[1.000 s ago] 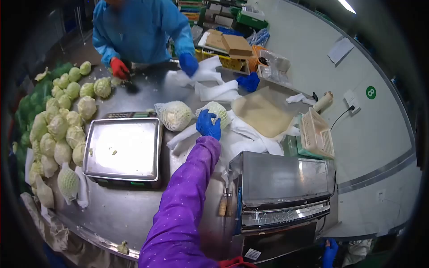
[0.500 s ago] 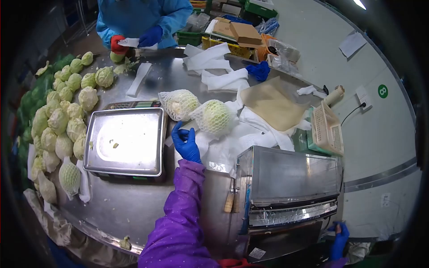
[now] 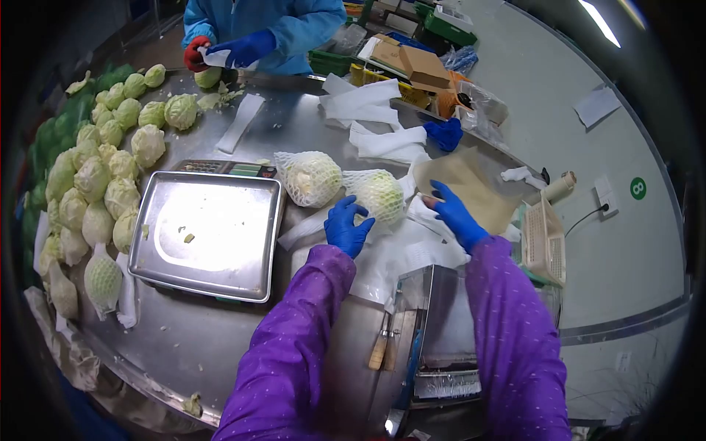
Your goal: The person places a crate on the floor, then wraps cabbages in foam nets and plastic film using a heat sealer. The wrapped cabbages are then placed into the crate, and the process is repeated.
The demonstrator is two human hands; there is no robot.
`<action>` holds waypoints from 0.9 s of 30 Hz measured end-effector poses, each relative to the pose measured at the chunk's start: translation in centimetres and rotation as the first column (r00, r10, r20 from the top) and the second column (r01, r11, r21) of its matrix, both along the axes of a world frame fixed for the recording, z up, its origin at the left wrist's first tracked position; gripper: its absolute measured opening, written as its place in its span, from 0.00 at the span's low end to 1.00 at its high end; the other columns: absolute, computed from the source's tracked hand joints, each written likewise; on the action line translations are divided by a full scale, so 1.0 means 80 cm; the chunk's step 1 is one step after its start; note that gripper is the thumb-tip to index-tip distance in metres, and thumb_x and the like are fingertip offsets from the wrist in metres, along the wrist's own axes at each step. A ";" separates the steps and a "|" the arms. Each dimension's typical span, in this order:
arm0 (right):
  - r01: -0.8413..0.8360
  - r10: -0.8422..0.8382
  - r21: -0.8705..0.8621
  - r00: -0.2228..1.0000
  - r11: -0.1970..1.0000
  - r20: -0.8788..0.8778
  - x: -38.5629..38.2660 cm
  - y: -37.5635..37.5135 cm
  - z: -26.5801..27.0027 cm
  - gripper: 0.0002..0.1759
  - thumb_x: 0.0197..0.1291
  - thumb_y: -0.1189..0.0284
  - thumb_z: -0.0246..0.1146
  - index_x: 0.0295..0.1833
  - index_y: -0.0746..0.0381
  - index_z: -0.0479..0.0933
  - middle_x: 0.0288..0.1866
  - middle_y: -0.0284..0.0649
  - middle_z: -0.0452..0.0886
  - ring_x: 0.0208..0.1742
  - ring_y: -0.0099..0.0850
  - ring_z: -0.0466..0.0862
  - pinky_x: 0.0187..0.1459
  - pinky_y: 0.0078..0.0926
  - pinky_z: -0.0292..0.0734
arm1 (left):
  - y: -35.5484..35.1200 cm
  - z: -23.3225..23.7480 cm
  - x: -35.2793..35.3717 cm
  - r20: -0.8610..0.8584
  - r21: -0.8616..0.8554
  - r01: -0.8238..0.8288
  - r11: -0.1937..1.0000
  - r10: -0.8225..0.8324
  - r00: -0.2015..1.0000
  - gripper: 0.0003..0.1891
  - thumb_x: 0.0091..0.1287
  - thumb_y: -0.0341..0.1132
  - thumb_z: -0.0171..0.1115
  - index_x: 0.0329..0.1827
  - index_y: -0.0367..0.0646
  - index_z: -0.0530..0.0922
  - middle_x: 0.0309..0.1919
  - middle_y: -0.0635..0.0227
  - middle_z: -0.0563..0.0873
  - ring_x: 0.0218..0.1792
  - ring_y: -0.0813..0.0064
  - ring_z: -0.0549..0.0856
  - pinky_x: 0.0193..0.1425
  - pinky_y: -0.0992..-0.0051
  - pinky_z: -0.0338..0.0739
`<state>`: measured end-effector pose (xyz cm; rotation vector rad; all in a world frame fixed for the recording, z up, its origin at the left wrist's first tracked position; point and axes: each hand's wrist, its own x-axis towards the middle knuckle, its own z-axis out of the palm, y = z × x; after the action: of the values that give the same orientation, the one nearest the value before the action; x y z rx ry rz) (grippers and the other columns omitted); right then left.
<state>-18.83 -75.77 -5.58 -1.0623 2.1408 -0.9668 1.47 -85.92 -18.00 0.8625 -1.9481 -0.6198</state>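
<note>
Two cabbages in white foam net sleeves lie side by side behind the scale: a left cabbage (image 3: 312,179) and a right cabbage (image 3: 376,195). My left hand (image 3: 348,226), in a blue glove, is at the near left edge of the right cabbage, fingers apart and holding nothing. Whether it touches the net cannot be told. My right hand (image 3: 457,217), also gloved in blue, is to the right of that cabbage, its fingers apart above white foam sleeves (image 3: 426,250). The metal scale (image 3: 209,235) stands to the left with leaf scraps on its pan.
Bare cabbages (image 3: 92,176) are piled along the left edge. A metal-topped box machine (image 3: 448,316) stands front right, beside a wooden-handled tool (image 3: 379,351). White sleeves (image 3: 360,103) and a tan sheet (image 3: 467,184) lie behind. Across the table, a co-worker (image 3: 265,29) holds white material.
My right hand has come up from the lower right to beside the right cabbage. My left hand has moved slightly right and up. The camera view has shifted.
</note>
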 end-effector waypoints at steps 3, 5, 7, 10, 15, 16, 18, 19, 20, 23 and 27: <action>-0.030 0.027 0.031 0.997 0.999 0.077 0.011 -0.059 -0.035 0.44 0.54 0.56 0.65 0.70 0.68 0.57 0.64 0.55 0.68 0.63 0.42 0.70 0.62 0.33 0.65 | 0.004 0.000 0.003 -0.654 0.522 0.525 0.672 -0.081 0.753 0.09 0.60 0.28 0.65 0.37 0.40 0.72 0.39 0.59 0.83 0.40 0.71 0.83 0.48 0.74 0.77; -0.044 0.035 0.057 0.989 0.997 0.145 0.012 -0.079 -0.045 0.42 0.55 0.56 0.65 0.69 0.68 0.59 0.63 0.54 0.71 0.62 0.40 0.72 0.61 0.32 0.66 | 0.011 0.035 0.038 -0.711 0.640 0.613 0.463 0.053 0.701 0.07 0.63 0.22 0.60 0.40 0.41 0.71 0.37 0.63 0.83 0.39 0.77 0.82 0.47 0.79 0.75; -0.112 0.103 0.038 0.977 0.993 0.188 0.013 -0.080 -0.057 0.41 0.55 0.56 0.65 0.68 0.68 0.61 0.60 0.52 0.73 0.59 0.38 0.74 0.60 0.30 0.67 | 0.007 0.026 0.037 -0.614 0.625 0.391 0.676 0.116 0.781 0.13 0.61 0.26 0.62 0.47 0.41 0.73 0.45 0.62 0.81 0.48 0.74 0.80 0.51 0.74 0.75; -0.258 0.259 -0.031 0.947 0.966 0.191 0.007 -0.088 -0.069 0.38 0.55 0.56 0.66 0.65 0.69 0.65 0.57 0.50 0.76 0.56 0.34 0.76 0.58 0.27 0.68 | 0.000 0.007 0.018 -0.198 0.246 0.031 0.969 0.019 0.980 0.17 0.56 0.32 0.69 0.47 0.41 0.76 0.53 0.62 0.77 0.56 0.68 0.74 0.59 0.68 0.69; -0.236 0.209 0.111 0.954 0.965 0.213 0.003 -0.087 -0.061 0.38 0.55 0.55 0.66 0.63 0.70 0.67 0.56 0.48 0.77 0.55 0.32 0.77 0.57 0.26 0.69 | 0.013 0.005 -0.002 -0.511 0.604 0.406 0.686 -0.058 0.858 0.10 0.57 0.29 0.68 0.38 0.41 0.75 0.37 0.69 0.80 0.42 0.77 0.78 0.52 0.75 0.72; -0.232 0.202 0.114 0.953 0.966 0.225 0.001 -0.086 -0.063 0.38 0.55 0.54 0.66 0.63 0.70 0.67 0.56 0.47 0.77 0.55 0.32 0.77 0.58 0.26 0.68 | 0.018 0.007 0.000 -0.656 0.564 0.420 0.711 0.077 0.751 0.09 0.57 0.25 0.67 0.34 0.41 0.73 0.29 0.74 0.77 0.34 0.82 0.76 0.46 0.79 0.72; -0.223 0.189 0.112 0.948 0.968 0.256 -0.001 -0.086 -0.069 0.38 0.55 0.53 0.66 0.63 0.69 0.67 0.56 0.46 0.77 0.56 0.32 0.76 0.58 0.25 0.68 | 0.014 0.018 0.025 -0.598 0.581 0.291 0.760 0.157 0.786 0.11 0.57 0.25 0.67 0.38 0.42 0.73 0.31 0.74 0.78 0.32 0.83 0.75 0.42 0.81 0.72; -0.233 0.196 0.107 0.941 0.967 0.275 -0.001 -0.085 -0.069 0.39 0.55 0.53 0.67 0.64 0.69 0.66 0.57 0.46 0.77 0.57 0.31 0.76 0.59 0.26 0.67 | 0.010 0.014 0.032 -0.617 0.647 0.298 0.702 0.251 0.746 0.13 0.57 0.26 0.68 0.42 0.41 0.74 0.34 0.73 0.78 0.34 0.83 0.75 0.39 0.81 0.72; -0.243 0.204 0.101 0.933 0.965 0.295 0.005 -0.083 -0.058 0.40 0.55 0.52 0.67 0.64 0.69 0.66 0.57 0.46 0.76 0.57 0.31 0.75 0.60 0.26 0.67 | 0.008 0.012 0.032 -0.594 0.657 0.292 0.695 0.239 0.768 0.16 0.57 0.27 0.68 0.46 0.42 0.73 0.38 0.71 0.78 0.36 0.82 0.76 0.41 0.80 0.72; -0.260 0.222 0.074 0.916 0.963 0.334 0.021 -0.081 -0.038 0.42 0.55 0.52 0.67 0.66 0.68 0.63 0.60 0.45 0.74 0.60 0.31 0.73 0.62 0.26 0.65 | -0.003 -0.014 0.024 -0.455 0.548 0.224 0.806 0.062 0.888 0.30 0.55 0.33 0.70 0.61 0.42 0.69 0.51 0.61 0.76 0.49 0.70 0.77 0.51 0.72 0.73; -0.319 0.289 0.007 0.866 0.948 0.408 0.015 -0.082 -0.047 0.45 0.55 0.53 0.67 0.70 0.66 0.58 0.63 0.45 0.71 0.64 0.32 0.70 0.65 0.27 0.62 | -0.005 -0.022 -0.007 -0.218 0.459 0.144 0.876 -0.046 0.975 0.30 0.53 0.35 0.72 0.59 0.41 0.70 0.56 0.57 0.75 0.55 0.64 0.76 0.59 0.67 0.71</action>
<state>-17.64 -82.36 -9.37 -1.0227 1.6030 -0.8583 0.88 -86.29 -19.74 0.9560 -1.6835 -1.2319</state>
